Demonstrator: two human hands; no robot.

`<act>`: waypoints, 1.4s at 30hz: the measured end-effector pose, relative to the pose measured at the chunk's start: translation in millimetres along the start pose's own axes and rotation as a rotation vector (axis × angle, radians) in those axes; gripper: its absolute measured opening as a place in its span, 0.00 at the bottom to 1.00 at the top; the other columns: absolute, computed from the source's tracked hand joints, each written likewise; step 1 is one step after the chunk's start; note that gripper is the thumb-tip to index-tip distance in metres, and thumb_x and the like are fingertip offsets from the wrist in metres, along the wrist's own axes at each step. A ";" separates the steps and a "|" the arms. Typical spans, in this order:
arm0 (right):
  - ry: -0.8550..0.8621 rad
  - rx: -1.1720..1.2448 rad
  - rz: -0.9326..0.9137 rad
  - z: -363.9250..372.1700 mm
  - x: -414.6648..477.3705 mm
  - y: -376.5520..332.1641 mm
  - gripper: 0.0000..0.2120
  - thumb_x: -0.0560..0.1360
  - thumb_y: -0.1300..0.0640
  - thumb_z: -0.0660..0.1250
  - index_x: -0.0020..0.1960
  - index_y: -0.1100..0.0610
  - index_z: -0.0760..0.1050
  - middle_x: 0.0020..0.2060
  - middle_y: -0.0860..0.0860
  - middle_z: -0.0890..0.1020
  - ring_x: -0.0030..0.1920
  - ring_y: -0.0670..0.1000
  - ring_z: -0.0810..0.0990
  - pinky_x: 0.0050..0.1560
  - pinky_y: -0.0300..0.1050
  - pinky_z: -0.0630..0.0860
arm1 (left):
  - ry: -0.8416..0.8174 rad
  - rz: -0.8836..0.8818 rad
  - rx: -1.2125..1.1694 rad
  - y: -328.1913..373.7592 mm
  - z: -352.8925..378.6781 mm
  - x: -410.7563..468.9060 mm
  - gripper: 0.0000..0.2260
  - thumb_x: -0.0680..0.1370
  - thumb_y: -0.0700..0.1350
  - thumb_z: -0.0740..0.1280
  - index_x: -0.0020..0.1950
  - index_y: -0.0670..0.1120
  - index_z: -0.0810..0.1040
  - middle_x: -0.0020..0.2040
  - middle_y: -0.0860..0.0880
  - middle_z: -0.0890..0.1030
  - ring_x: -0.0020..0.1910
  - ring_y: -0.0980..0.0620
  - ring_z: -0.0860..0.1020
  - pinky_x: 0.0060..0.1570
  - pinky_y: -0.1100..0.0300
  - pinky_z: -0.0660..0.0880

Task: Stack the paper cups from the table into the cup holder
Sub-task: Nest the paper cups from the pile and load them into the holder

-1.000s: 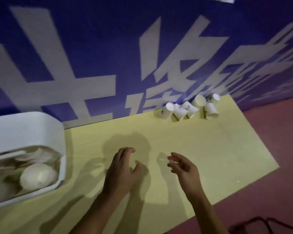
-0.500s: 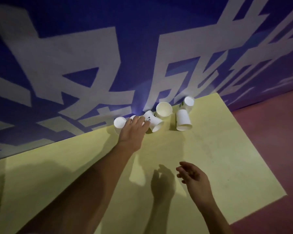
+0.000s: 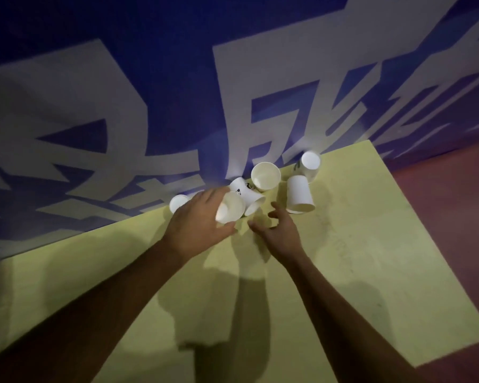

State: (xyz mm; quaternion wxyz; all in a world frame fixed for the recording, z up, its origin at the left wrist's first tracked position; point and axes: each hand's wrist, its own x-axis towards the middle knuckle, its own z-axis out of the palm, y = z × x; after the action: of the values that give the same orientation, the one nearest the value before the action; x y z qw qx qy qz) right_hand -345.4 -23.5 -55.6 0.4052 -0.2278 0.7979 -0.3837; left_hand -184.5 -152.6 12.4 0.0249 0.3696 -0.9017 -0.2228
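I count six paper cups (image 3: 265, 176) at the far edge of the yellow table (image 3: 371, 272). My left hand (image 3: 202, 219) grips one cup (image 3: 230, 212), its axis running wall-to-me, mouth toward me. My right hand (image 3: 277, 228) hovers beside it, fingers spread, holding nothing. Blue banner (image 3: 150, 78) behind, reddish floor (image 3: 454, 203) right

Paper cups: 6 in all. 1 is gripped in the left hand (image 3: 197, 225), i.e. the held cup (image 3: 231, 210). Other 5 are on the table (image 3: 371, 258):
- leftmost cup (image 3: 177, 203), partly hidden behind that hand
- printed cup (image 3: 248, 192), on its side
- upright cup (image 3: 265, 176), mouth up
- plain cup (image 3: 299, 194), on its side
- back cup (image 3: 310, 161), farthest right

Hands: 2, left + right hand (image 3: 280, 233); the right holds 0 cups. Tables: 1, yellow. Wall banner (image 3: 150, 64), blue w/ big white characters: 1.
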 end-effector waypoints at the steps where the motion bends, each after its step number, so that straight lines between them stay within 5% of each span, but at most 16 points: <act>1: -0.012 0.025 -0.005 10.2 10.1 -3.9 0.40 0.68 0.46 0.81 0.74 0.54 0.69 0.61 0.47 0.77 0.60 0.52 0.79 0.61 0.49 0.77 | 0.081 -0.125 -0.155 6.4 -7.5 -15.8 0.32 0.72 0.56 0.78 0.73 0.52 0.71 0.64 0.57 0.76 0.60 0.54 0.75 0.57 0.57 0.74; 5: 0.075 0.044 0.037 46.1 34.7 0.3 0.47 0.58 0.33 0.78 0.69 0.55 0.71 0.60 0.53 0.79 0.60 0.56 0.80 0.60 0.59 0.80 | 0.209 -0.382 -0.386 9.3 -12.5 -80.3 0.35 0.69 0.59 0.80 0.72 0.54 0.71 0.63 0.58 0.77 0.59 0.55 0.78 0.56 0.59 0.78; 7: 0.153 0.038 0.023 53.5 26.9 -5.0 0.40 0.63 0.38 0.78 0.66 0.58 0.72 0.58 0.55 0.78 0.57 0.57 0.79 0.58 0.57 0.80 | 0.167 -0.487 -0.411 4.6 -4.8 -105.9 0.34 0.69 0.60 0.80 0.71 0.57 0.70 0.62 0.60 0.77 0.58 0.56 0.78 0.53 0.63 0.76; 11: 0.262 0.120 -0.034 58.6 -12.4 -6.2 0.32 0.70 0.50 0.80 0.69 0.57 0.71 0.62 0.52 0.76 0.60 0.54 0.78 0.59 0.50 0.78 | 0.200 -0.478 -0.382 -5.5 9.3 -145.2 0.33 0.69 0.57 0.80 0.70 0.53 0.73 0.61 0.59 0.78 0.56 0.56 0.77 0.54 0.58 0.78; 16: 0.263 0.114 -0.155 72.0 -92.2 -19.0 0.43 0.66 0.39 0.79 0.75 0.47 0.66 0.67 0.43 0.75 0.64 0.51 0.77 0.61 0.59 0.80 | 0.214 -0.547 -0.453 -32.1 6.5 -191.8 0.33 0.68 0.59 0.79 0.70 0.55 0.72 0.64 0.56 0.78 0.58 0.51 0.78 0.56 0.49 0.80; 20: 0.206 0.041 -0.319 108.9 -155.1 -49.1 0.39 0.67 0.41 0.81 0.73 0.45 0.69 0.65 0.32 0.72 0.63 0.45 0.76 0.56 0.51 0.80 | 0.316 -0.592 -0.517 -67.7 -17.3 -245.9 0.32 0.67 0.61 0.78 0.68 0.58 0.72 0.62 0.58 0.79 0.55 0.54 0.79 0.52 0.49 0.81; 23: 0.144 0.038 -0.407 150.6 -189.9 -70.8 0.35 0.67 0.43 0.82 0.70 0.41 0.70 0.63 0.32 0.74 0.63 0.43 0.76 0.51 0.40 0.78 | 0.400 -0.601 -0.508 -106.5 -39.0 -288.5 0.33 0.66 0.66 0.75 0.68 0.57 0.74 0.61 0.57 0.80 0.54 0.53 0.80 0.50 0.50 0.82; 27: 0.103 0.056 -0.432 226.8 -237.7 -96.8 0.38 0.65 0.39 0.81 0.70 0.41 0.69 0.63 0.32 0.74 0.63 0.42 0.76 0.57 0.44 0.79 | 0.483 -0.602 -0.445 -173.6 -74.2 -353.1 0.32 0.66 0.64 0.76 0.67 0.56 0.75 0.60 0.56 0.81 0.53 0.49 0.81 0.48 0.49 0.81; 31: 0.072 0.051 -0.430 317.3 -291.9 -118.6 0.36 0.65 0.41 0.82 0.68 0.44 0.71 0.61 0.34 0.76 0.61 0.44 0.78 0.56 0.51 0.81 | 0.514 -0.611 -0.432 -246.8 -111.5 -412.8 0.35 0.67 0.73 0.70 0.68 0.55 0.75 0.62 0.56 0.81 0.56 0.49 0.80 0.51 0.51 0.81; 42: 0.002 0.081 -0.422 467.0 -373.1 -162.8 0.31 0.65 0.42 0.81 0.64 0.38 0.72 0.62 0.39 0.79 0.61 0.44 0.79 0.54 0.38 0.78 | 0.680 -0.607 -0.421 -383.7 -159.3 -477.2 0.30 0.72 0.64 0.75 0.69 0.52 0.74 0.62 0.53 0.81 0.59 0.52 0.79 0.52 0.55 0.80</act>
State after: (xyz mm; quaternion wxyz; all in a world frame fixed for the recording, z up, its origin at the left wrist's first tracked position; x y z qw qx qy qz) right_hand 258.6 -69.5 74.0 0.3238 -0.3731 0.7169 -0.4920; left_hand 446.7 -131.0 51.6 0.3254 0.6538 -0.6299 -0.2641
